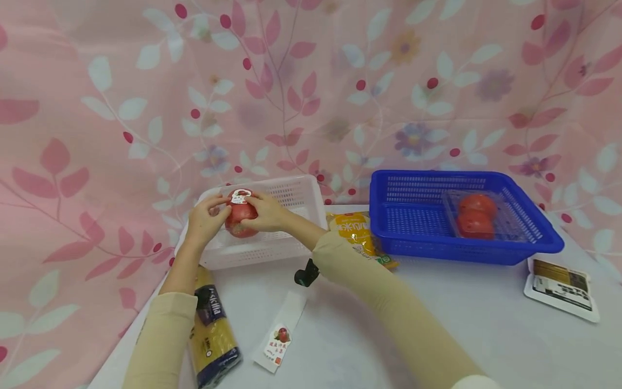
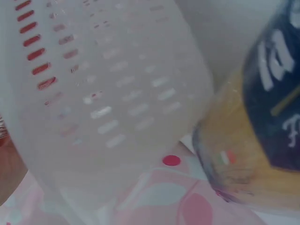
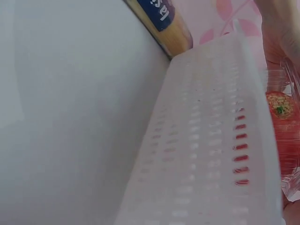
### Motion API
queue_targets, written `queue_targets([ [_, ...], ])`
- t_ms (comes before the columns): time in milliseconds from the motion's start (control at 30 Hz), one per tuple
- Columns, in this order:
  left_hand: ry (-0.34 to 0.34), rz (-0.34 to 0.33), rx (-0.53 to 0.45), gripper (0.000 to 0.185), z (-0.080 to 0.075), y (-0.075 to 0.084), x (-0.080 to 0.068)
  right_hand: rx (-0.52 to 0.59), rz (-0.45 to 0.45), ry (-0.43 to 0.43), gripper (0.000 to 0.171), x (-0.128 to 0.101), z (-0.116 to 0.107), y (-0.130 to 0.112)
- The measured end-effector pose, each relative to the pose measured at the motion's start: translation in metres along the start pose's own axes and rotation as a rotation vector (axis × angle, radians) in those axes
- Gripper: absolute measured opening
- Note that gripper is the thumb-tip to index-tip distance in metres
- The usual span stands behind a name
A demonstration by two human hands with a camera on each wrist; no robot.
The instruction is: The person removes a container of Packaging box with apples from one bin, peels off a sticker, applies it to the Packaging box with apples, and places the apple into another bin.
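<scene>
Fingers of the left hand (image 1: 203, 220) and right hand (image 1: 269, 213) are bent, gripping one pack of red fruit (image 1: 237, 217) inside one white basket (image 1: 267, 252). Glossy and film-wrapped, it carries one white label (image 1: 240, 196); how many fruits, I cannot tell. One blue basket (image 1: 439, 251) holds two red fruits (image 1: 477, 205). One pasta bag (image 1: 214, 329) is partly hidden behind the left sleeve (image 1: 160, 329).

Bare table (image 1: 466, 302) fronts the blue basket (image 1: 442, 250); yellow bag (image 1: 353, 229) crowds the white basket (image 1: 262, 250).
</scene>
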State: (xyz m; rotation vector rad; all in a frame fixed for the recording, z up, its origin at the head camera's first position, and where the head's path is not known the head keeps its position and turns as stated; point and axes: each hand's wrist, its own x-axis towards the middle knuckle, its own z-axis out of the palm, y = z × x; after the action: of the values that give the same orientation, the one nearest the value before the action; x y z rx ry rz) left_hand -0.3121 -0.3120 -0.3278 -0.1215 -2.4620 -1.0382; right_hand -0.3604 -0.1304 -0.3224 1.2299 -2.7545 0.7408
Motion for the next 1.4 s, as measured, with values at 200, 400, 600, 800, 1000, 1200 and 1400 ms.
queue_targets([
  [200, -0.045, -0.039, 0.07, 0.034, 0.0, -0.019, -0.008, 0.044, -0.01, -0.038, 0.064, 0.006, 0.025, 0.004],
  [400, -0.078, -0.076, 0.169, 0.033, -0.001, -0.032, -0.017, 0.128, -0.022, -0.093, 0.064, 0.008, 0.042, 0.007],
  [600, -0.195, -0.169, 0.197, 0.039, -0.005, -0.034, -0.017, 0.149, -0.037, -0.115, 0.062, 0.012, 0.046, 0.009],
  [800, -0.237, -0.187, 0.237, 0.041, -0.007, -0.034, -0.017, 0.111, -0.061, -0.162, 0.063, 0.013, 0.044, 0.009],
  [1000, -0.277, -0.204, 0.266, 0.041, -0.004, -0.036, -0.015, 0.084, -0.075, -0.219, 0.063, 0.015, 0.045, 0.01],
  [1200, -0.316, -0.168, 0.31, 0.041, 0.002, -0.038, -0.014, 0.099, -0.039, -0.255, 0.062, 0.018, 0.051, 0.017],
  [1400, -0.316, -0.172, 0.348, 0.044, 0.006, -0.037, -0.01, 0.085, -0.047, -0.234, 0.06, 0.02, 0.05, 0.021],
])
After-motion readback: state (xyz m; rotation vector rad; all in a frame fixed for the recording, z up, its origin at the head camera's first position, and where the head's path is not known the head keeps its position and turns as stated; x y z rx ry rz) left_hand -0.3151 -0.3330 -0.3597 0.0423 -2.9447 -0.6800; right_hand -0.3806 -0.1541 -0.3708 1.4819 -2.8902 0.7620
